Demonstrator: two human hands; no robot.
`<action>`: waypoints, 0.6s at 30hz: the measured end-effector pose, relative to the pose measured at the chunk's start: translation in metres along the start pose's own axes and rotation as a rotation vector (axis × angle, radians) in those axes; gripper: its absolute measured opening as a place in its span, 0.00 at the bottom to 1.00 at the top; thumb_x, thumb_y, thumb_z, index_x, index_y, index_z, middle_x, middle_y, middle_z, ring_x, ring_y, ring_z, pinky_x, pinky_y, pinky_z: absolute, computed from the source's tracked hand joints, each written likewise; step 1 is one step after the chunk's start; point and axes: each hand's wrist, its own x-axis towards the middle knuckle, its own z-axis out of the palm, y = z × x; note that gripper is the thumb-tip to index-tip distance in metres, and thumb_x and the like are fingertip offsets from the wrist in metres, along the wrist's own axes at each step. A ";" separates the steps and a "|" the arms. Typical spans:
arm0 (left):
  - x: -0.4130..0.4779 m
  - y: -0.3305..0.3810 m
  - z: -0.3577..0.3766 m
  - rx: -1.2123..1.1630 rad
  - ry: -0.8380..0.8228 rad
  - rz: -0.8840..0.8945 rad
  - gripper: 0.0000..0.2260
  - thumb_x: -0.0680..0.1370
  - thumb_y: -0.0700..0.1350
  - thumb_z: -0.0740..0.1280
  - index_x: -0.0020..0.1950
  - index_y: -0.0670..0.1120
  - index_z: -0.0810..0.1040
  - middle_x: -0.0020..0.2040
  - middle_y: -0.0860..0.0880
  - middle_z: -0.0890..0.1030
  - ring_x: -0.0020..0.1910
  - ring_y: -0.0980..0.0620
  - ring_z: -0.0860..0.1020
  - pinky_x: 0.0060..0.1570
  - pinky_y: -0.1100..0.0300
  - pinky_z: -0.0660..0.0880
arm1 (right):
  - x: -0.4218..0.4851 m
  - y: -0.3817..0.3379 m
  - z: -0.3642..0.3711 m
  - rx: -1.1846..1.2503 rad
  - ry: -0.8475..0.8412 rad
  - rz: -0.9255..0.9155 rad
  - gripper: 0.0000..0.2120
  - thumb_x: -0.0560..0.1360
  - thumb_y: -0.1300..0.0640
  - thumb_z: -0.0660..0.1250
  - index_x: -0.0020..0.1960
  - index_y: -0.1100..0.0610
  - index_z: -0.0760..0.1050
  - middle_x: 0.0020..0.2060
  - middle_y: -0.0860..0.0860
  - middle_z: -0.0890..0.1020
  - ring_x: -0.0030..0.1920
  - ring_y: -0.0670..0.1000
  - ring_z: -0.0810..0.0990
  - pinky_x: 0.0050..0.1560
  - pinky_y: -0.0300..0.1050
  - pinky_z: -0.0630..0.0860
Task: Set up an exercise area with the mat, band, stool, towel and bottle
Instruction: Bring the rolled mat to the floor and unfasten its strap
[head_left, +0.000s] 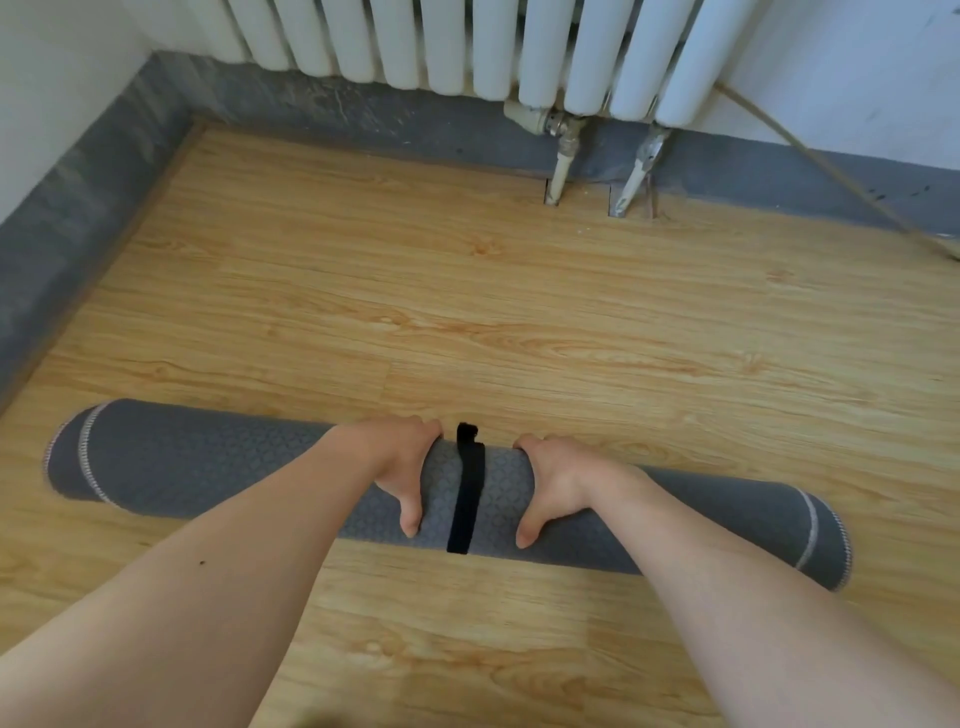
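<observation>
Rolled grey exercise mat (208, 460) lies on the wood floor (467, 312); left hand (397, 457) and right hand (558, 480) grip it, fingers curled over, flanking its black strap (467, 493).

A rolled grey mat (171, 460) lies across the wooden floor (467, 291), bound at its middle by a black strap (466, 493). The left hand (400, 457) grips the roll just left of the strap, the right hand (556, 480) just right of it, thumbs on the near side. A white radiator (467, 47) hangs along the far wall, its two pipes (561, 161) entering the floor at that edge.
</observation>
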 end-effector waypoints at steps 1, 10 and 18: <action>0.000 0.000 0.001 0.020 0.026 0.002 0.48 0.51 0.59 0.80 0.66 0.52 0.63 0.56 0.52 0.72 0.54 0.49 0.72 0.53 0.50 0.75 | 0.000 0.001 0.001 -0.019 0.034 -0.005 0.53 0.52 0.40 0.81 0.71 0.51 0.62 0.60 0.50 0.75 0.58 0.54 0.73 0.59 0.51 0.74; 0.010 -0.002 -0.001 0.138 0.501 -0.003 0.49 0.56 0.62 0.76 0.71 0.50 0.58 0.67 0.48 0.66 0.66 0.45 0.64 0.65 0.46 0.65 | 0.004 0.012 -0.020 -0.122 0.428 -0.020 0.51 0.59 0.42 0.78 0.75 0.47 0.57 0.66 0.52 0.69 0.67 0.56 0.66 0.71 0.57 0.60; 0.013 -0.011 0.006 -0.010 0.447 0.013 0.54 0.60 0.59 0.77 0.76 0.52 0.49 0.75 0.51 0.57 0.74 0.48 0.54 0.72 0.40 0.50 | 0.016 -0.035 -0.024 0.527 0.517 -0.237 0.18 0.70 0.52 0.75 0.59 0.46 0.79 0.61 0.46 0.80 0.63 0.49 0.75 0.63 0.44 0.70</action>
